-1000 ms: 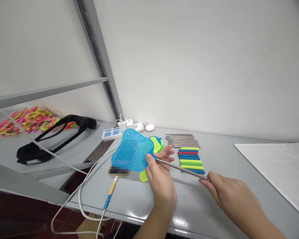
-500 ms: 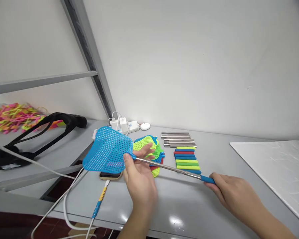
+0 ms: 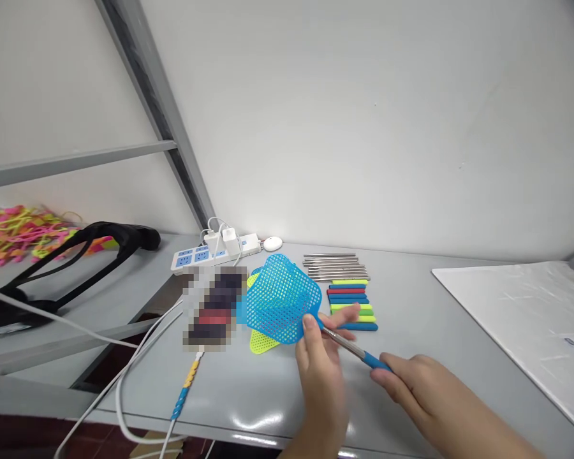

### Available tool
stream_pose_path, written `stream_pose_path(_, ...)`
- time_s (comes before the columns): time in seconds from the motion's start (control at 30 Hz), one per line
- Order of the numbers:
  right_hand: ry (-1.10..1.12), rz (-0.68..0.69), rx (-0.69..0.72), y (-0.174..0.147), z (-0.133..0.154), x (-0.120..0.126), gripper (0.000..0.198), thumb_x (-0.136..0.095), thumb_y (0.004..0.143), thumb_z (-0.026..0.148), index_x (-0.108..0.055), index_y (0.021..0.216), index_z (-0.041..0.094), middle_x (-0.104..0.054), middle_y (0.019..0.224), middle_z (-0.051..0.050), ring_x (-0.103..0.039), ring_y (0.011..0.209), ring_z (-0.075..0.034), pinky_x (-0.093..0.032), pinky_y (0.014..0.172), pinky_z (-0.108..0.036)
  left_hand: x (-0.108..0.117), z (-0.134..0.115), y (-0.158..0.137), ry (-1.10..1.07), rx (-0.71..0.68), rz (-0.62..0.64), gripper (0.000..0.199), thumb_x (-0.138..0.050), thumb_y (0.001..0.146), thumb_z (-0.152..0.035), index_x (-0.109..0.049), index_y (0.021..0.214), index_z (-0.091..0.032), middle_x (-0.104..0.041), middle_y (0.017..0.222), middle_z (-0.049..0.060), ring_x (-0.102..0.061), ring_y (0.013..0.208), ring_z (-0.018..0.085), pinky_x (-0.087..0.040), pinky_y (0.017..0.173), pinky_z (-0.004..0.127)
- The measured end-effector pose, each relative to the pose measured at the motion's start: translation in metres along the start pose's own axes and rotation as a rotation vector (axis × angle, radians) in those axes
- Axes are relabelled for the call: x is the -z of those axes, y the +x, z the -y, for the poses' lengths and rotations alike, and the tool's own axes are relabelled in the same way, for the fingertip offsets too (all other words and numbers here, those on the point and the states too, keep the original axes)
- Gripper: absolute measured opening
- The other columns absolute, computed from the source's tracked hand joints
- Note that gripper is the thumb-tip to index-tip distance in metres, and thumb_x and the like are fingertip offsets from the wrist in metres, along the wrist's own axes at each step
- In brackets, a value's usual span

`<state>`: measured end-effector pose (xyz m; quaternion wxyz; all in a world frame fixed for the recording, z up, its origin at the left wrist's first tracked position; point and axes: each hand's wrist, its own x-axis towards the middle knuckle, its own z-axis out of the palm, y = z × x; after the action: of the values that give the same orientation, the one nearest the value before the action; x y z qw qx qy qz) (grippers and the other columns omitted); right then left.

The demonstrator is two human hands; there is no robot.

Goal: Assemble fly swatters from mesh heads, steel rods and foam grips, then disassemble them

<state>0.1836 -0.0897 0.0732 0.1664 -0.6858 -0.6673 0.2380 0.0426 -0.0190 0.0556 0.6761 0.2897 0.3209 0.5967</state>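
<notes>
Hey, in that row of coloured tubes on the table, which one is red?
The slim red tube-shaped piece, third from the back of the row, lying between two blue ones; it alone is red, the others being blue, green or yellow-green.

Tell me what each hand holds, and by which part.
A blue fly swatter: the left hand pinches it where the mesh head meets the shaft; the right hand grips the blue handle.

power strip (image 3: 201, 255) | black frame (image 3: 130, 241) | pink-yellow heap (image 3: 23, 234), possibly cords | white puck (image 3: 272, 243)
</notes>
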Motion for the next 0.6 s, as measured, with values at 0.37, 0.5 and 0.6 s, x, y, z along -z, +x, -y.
stream_pose_path(0.37,1.227,0.508,-0.213,0.027,-0.010,-0.027,0.053,-0.037,0.088,0.071,-0.051,0.076,0.022,-0.017,0.042,0.012,-0.006,0.038,-0.008,-0.012,0.039,-0.023,-0.009,0.000,0.023,0.034,-0.005,0.076,0.045,-0.042,0.095,-0.057,-0.063,0.086,-0.018,-0.075,0.101,0.010,-0.066,0.100,0.024,-0.048,0.078,0.033)
stream_pose_path(0.5,0.627,-0.017,-0.047,0.019,-0.004,-0.029,0.044,-0.039,0.094,0.060,-0.056,0.082,0.021,-0.045,0.054,0.004,-0.036,0.048,-0.012,-0.028,0.050,-0.025,-0.011,0.000,0.024,0.184,-0.039,0.120,0.051,-0.039,0.096,-0.057,-0.069,0.090,-0.016,-0.074,0.101,0.010,-0.066,0.098,0.023,-0.048,0.080,0.033)
stream_pose_path(0.6,0.271,-0.324,-0.054,0.006,-0.012,-0.027,0.033,-0.038,0.097,0.050,-0.057,0.106,0.025,-0.065,0.079,-0.001,-0.056,0.067,-0.018,-0.037,0.063,-0.028,-0.013,0.000,0.023,0.347,-0.056,0.234,0.049,-0.040,0.097,-0.054,-0.071,0.093,-0.016,-0.073,0.105,0.010,-0.065,0.099,0.023,-0.048,0.081,0.032)
